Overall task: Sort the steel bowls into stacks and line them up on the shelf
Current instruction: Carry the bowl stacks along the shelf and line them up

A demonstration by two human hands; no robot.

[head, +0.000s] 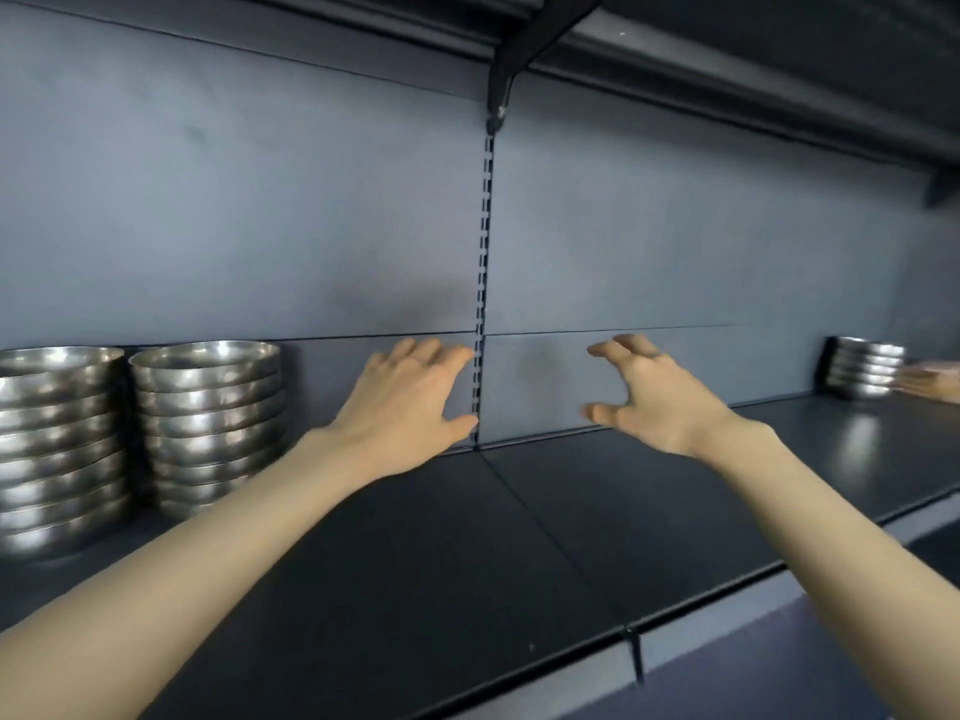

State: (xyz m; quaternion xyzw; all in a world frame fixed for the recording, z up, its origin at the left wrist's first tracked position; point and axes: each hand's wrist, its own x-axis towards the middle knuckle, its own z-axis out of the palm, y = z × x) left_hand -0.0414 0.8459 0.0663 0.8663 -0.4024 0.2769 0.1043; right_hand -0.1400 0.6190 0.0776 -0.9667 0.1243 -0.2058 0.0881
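Over the near part of the dark shelf point(519, 553), both hands hover and hold nothing. The left hand point(410, 402) is flat with fingers spread. The right hand point(657, 402) is spread with fingers loosely bent. At far left stand two tall bowl stacks just beside each other, the outer stack point(57, 444) and the inner stack point(208, 418). A short stack point(865, 367) sits far right.

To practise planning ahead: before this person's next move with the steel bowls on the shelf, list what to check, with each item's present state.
1. Empty left hand: ok.
2. Empty right hand: ok.
3. Side by side, outer tall bowl stack and inner tall bowl stack: ok.
4. Bare shelf beside them: ok.
5. Row joined by short bowl stack: not ok, it stands far right.
6. Clear of it, another person's hand: cannot tell.
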